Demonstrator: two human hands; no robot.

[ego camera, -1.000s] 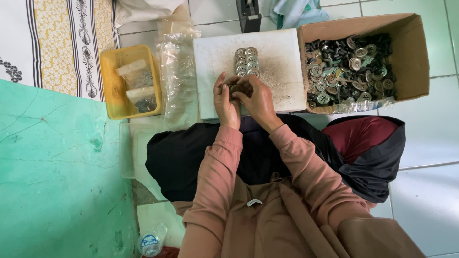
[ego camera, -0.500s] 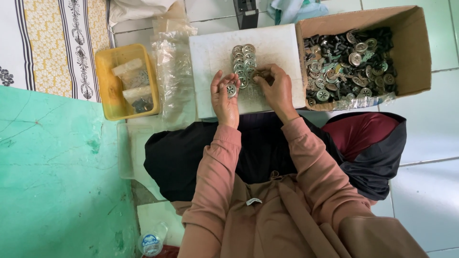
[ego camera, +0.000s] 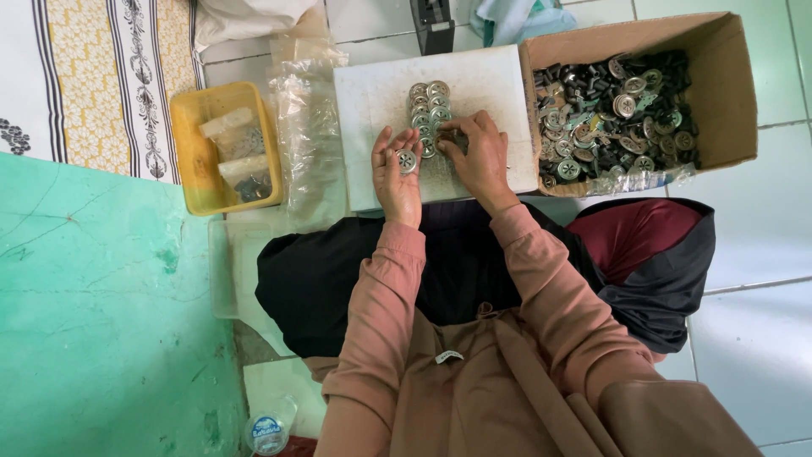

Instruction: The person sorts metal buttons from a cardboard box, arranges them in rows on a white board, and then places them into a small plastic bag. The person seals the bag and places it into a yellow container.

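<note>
Left hand (ego camera: 397, 173) grip clamped on metal disc (ego camera: 407, 161), right hand (ego camera: 480, 156) grip pinching disc rows (ego camera: 427, 114), white board (ego camera: 474, 93)

Bare white board (ego camera: 482, 85) between cardboard box (ego camera: 727, 93) and plastic bags (ego camera: 309, 135).
</note>
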